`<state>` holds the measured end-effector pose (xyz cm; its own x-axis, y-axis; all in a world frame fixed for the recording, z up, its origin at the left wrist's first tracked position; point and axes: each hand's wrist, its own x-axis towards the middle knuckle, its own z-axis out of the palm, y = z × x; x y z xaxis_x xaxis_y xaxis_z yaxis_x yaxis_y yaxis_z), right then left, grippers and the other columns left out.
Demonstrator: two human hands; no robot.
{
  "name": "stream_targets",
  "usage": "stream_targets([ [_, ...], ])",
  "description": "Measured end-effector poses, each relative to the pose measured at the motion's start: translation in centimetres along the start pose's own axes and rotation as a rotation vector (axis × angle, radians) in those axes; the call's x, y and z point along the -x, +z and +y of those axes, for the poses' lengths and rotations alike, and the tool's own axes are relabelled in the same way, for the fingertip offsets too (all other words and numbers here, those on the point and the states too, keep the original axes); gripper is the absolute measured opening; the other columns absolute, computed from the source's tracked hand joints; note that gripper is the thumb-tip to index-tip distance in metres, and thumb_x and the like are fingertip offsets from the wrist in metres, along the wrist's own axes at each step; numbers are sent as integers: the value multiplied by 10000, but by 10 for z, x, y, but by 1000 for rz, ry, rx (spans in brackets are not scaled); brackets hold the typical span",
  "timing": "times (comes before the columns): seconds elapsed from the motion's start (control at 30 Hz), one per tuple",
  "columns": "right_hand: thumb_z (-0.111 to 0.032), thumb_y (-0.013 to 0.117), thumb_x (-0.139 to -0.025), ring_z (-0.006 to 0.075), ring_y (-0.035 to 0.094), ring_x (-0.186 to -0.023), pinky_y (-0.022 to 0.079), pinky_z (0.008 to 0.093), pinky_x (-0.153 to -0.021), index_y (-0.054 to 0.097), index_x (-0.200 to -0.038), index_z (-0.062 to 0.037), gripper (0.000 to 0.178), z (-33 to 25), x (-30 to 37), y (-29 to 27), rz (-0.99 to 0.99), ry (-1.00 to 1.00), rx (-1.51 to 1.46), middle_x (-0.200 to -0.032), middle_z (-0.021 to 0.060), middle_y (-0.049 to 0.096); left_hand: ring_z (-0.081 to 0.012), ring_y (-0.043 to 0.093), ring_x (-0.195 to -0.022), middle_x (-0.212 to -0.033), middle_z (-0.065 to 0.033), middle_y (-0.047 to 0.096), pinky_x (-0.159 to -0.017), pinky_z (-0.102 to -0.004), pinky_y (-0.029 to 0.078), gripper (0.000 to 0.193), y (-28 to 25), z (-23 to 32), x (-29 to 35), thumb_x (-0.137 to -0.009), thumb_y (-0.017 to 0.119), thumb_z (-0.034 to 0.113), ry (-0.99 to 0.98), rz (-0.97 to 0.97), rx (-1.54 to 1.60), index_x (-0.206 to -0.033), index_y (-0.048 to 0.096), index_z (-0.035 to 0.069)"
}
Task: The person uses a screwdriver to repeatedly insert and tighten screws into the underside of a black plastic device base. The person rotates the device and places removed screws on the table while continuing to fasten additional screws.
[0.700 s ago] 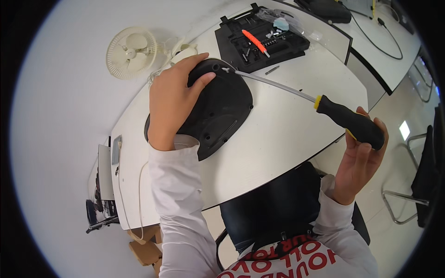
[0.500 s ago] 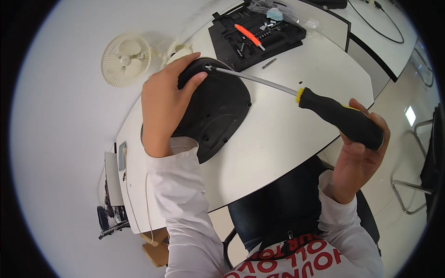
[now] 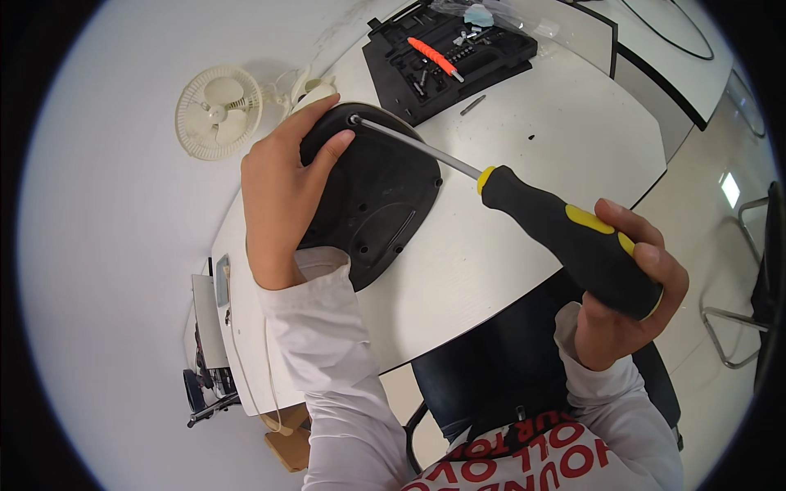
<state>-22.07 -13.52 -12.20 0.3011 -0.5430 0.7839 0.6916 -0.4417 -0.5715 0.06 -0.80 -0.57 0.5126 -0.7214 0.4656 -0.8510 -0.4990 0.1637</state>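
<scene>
A rounded black plastic base [image 3: 381, 192] with several screw holes leans over the white table, its underside turned toward me. My left hand [image 3: 286, 176] is closed on its upper left edge, with the thumb on the black face and the fingers round the rim. In my right hand [image 3: 634, 295] is a large screwdriver [image 3: 565, 225] with a black and yellow handle. Its long steel shank slants up and left, and the tip meets the hole beside my left thumb. Whether a screw sits in that hole I cannot tell.
Behind the base lies an open black tool case [image 3: 446, 61] with bits and an orange flexible shaft [image 3: 434, 57]. A small metal bit [image 3: 472, 105] rests before it. A cream fan [image 3: 217, 113] stands at the left. The white table [image 3: 524, 221] curves toward my lap.
The screwdriver's handle has come down and nearer to me with my right hand. Its tip has shifted slightly left, into the hole. My left hand keeps its grip on the base.
</scene>
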Motion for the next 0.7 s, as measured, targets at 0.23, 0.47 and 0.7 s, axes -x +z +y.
stream_targets([
  [0.23, -144, 689, -784, 323, 592, -1018, 526, 354, -842, 433, -1162, -87, 460, 3, 1, 5, -53, -28, -53, -1162, 276, 503, -218, 594, -594, -789, -121, 665, -582, -274, 457, 324, 1, -2, 0, -776, 677, 241, 2, 10, 15, -1065, 646, 99],
  [0.47, -95, 756, -706, 280, 614, -923, 548, 302, -748, 487, -1116, -74, 491, 3, -2, 12, -14, -19, 17, -1125, 237, 533, -206, 613, -623, -806, -114, 670, -600, -268, 463, 323, 1, -2, -1, -779, 676, 240, 11, 9, -4, -1068, 646, 99],
  [0.7, -372, 697, -771, 229, 594, -798, 512, 236, -585, 386, -1166, -116, 565, -22, -24, 2, -286, 2, 444, -1095, 244, 486, -200, 606, -617, -810, -114, 671, -600, -268, 460, 329, 2, -3, 0, -778, 678, 234, 14, 16, 6, -1068, 644, 83],
])
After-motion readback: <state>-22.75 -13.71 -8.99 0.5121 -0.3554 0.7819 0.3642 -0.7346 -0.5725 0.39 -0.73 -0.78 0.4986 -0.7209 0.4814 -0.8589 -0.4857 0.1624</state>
